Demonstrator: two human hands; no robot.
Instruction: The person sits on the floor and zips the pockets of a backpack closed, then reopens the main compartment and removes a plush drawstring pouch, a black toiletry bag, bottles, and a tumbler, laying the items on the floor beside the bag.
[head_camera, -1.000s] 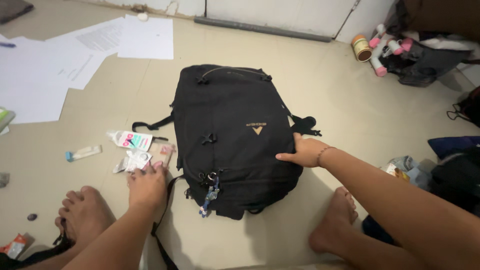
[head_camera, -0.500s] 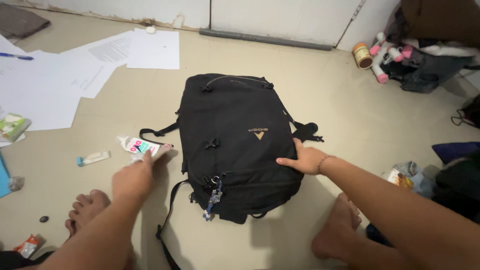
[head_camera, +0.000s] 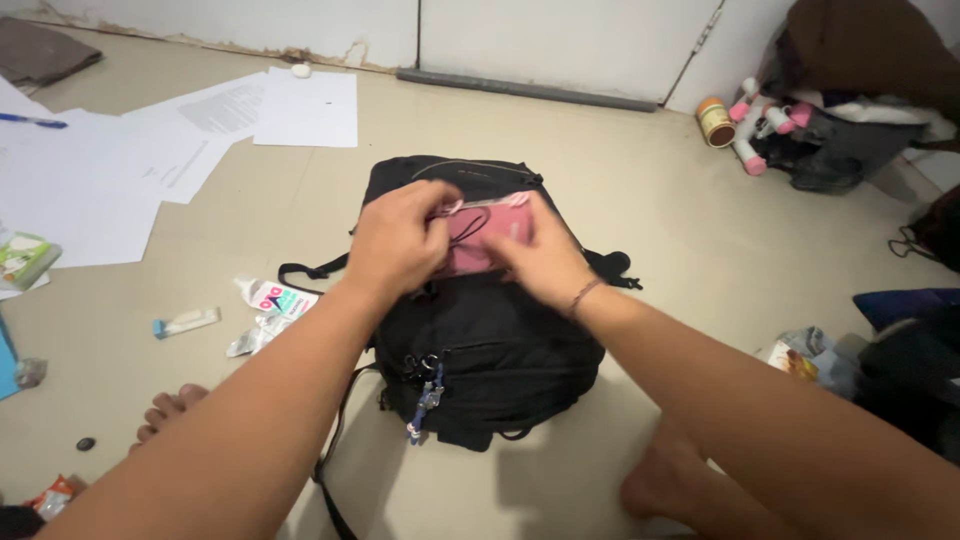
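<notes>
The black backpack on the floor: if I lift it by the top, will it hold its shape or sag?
The black backpack would probably sag somewhat: it is soft fabric lying flat on the floor. It looks fairly full and rounded, so it is likely not light. Its loose straps and zipper pulls would probably dangle.

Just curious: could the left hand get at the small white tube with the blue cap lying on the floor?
Probably yes. The small white tube with the blue cap lies in the open on the beige floor, beside the left forearm. But the left hand is busy at the pink pouch.
</notes>
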